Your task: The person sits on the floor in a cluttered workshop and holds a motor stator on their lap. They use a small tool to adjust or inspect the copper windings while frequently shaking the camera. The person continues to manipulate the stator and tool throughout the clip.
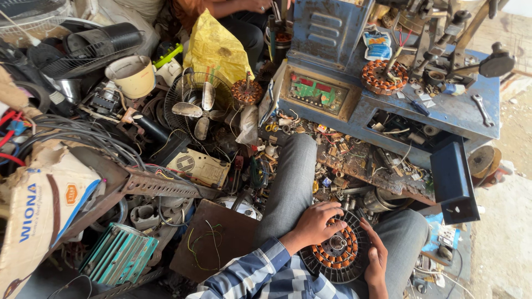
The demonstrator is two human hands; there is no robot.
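A round fan motor stator with copper-orange coils and a dark ribbed rim rests on my lap, between my grey trouser legs. My left hand lies across its upper left side, fingers curled over the coils. My right hand grips the rim at the lower right, thumb on the edge. My blue and white checked sleeve covers the left forearm.
A blue winding machine with a second copper stator stands ahead. A small fan, a cream bucket, a yellow bag, wires and scrap parts crowd the left. Another person sits at the top centre.
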